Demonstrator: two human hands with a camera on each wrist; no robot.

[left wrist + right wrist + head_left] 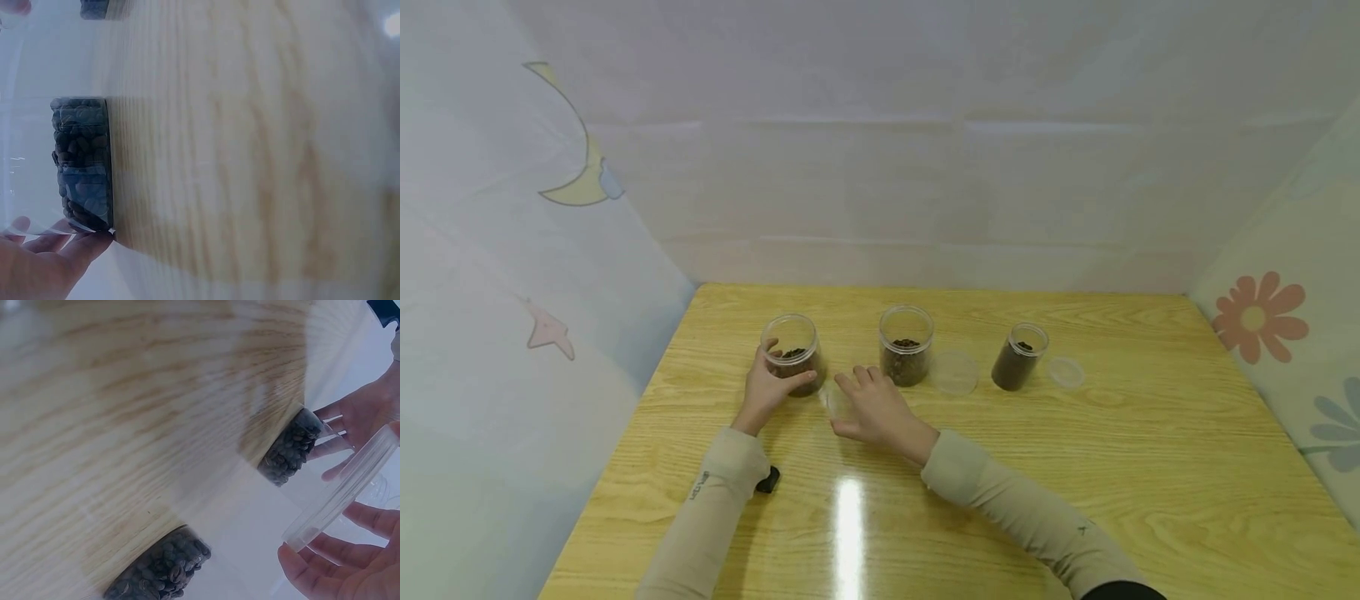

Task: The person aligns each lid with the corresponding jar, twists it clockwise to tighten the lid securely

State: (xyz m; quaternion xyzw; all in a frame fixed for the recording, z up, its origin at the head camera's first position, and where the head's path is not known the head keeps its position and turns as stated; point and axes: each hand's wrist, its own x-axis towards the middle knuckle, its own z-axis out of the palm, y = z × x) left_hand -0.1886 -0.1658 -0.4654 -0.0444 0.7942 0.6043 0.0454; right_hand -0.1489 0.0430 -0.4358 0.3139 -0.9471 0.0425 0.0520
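My left hand [764, 395] is wrapped round the side of a clear jar [802, 363], the leftmost of three, partly filled with dark coffee beans [81, 162]. This jar has its mouth uncovered. Just to its right, my right hand [880, 410] grips a clear round lid [344, 487] by the edge, thumb on one side and fingers on the other. The lid is tilted up on its edge in the right wrist view, apart from the jar's mouth.
A second uncovered jar of beans [906, 360] stands in the middle, a clear lid [955, 372] flat beside it. Farther right are a narrower jar with dark contents [1015, 363] and a small lid [1066, 372]. A black object [768, 479] shows by the left sleeve.
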